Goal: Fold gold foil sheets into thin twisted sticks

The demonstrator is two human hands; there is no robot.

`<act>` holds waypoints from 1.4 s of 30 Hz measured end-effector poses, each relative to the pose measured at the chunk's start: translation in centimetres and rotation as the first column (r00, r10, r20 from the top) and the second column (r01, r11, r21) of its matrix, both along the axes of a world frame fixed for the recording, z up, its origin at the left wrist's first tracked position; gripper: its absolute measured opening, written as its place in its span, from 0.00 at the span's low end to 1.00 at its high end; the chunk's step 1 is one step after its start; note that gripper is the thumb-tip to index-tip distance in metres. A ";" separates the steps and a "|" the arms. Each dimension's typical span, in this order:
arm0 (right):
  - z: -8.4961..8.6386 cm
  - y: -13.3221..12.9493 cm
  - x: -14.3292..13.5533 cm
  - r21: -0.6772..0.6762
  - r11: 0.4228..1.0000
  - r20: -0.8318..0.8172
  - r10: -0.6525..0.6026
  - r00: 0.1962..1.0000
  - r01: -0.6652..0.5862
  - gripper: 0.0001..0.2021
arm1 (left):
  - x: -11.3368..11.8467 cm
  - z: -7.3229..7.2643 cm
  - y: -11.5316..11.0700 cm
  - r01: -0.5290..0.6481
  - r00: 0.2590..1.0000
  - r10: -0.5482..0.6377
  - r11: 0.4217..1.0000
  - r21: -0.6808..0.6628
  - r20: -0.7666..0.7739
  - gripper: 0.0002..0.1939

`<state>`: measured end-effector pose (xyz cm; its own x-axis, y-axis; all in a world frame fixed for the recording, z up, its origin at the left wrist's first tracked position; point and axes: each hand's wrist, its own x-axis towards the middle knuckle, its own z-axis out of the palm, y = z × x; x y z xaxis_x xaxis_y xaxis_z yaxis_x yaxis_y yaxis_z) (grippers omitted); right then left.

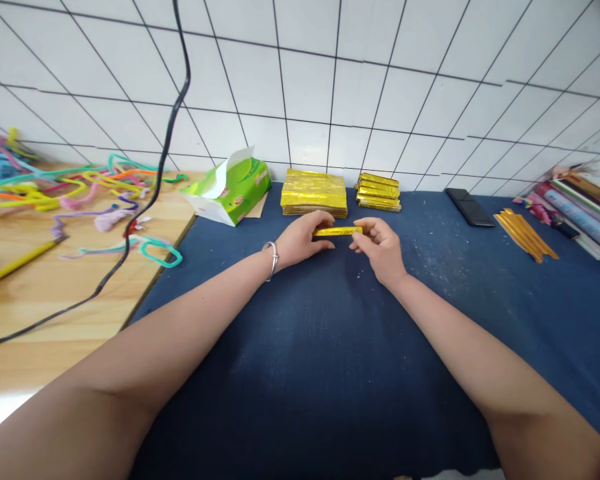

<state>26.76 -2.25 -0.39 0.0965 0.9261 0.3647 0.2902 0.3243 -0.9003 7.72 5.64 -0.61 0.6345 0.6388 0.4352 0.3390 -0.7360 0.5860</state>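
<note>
A narrow gold foil strip (337, 231) lies level between my two hands above the dark blue cloth (310, 347). My left hand (303, 239), with a silver bangle at the wrist, holds its left end between thumb and fingers. At the right end, my right hand (381, 250) pinches it with thumb and fingertips. Just behind my left hand sits a thick stack of gold foil sheets (314, 190). To the right of that stack is a smaller pile of folded gold strips (379, 191).
A green tissue pack (237, 187) stands at the back left. Colourful pipe cleaners (95, 187) cover the wooden table (80, 293), crossed by a black cable (165, 147). On the right are a black phone (469, 207), flat golden-brown strips (525, 235) and books (580, 213).
</note>
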 end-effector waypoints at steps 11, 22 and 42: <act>-0.9 1.0 1.3 -0.111 0.992 -0.206 0.043 0.978 -0.067 0.16 | 1.1 1.0 -2.1 0.037 0.944 0.030 0.980 -0.195 0.330 0.15; -0.4 0.2 0.3 0.097 0.995 0.461 -0.057 0.886 0.013 0.17 | 1.4 1.6 -4.0 0.037 0.959 -0.007 0.994 -0.102 0.283 0.14; -0.1 0.6 1.1 0.252 0.950 0.571 -0.299 0.764 0.183 0.10 | 1.7 -0.2 -2.2 0.092 0.920 0.033 0.951 -0.296 0.391 0.28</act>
<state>27.87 -1.69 -0.49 0.0179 0.8190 0.5736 0.8379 0.3008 -0.4555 9.46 3.47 -0.82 0.4758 0.7623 0.4388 0.0206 -0.5084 0.8609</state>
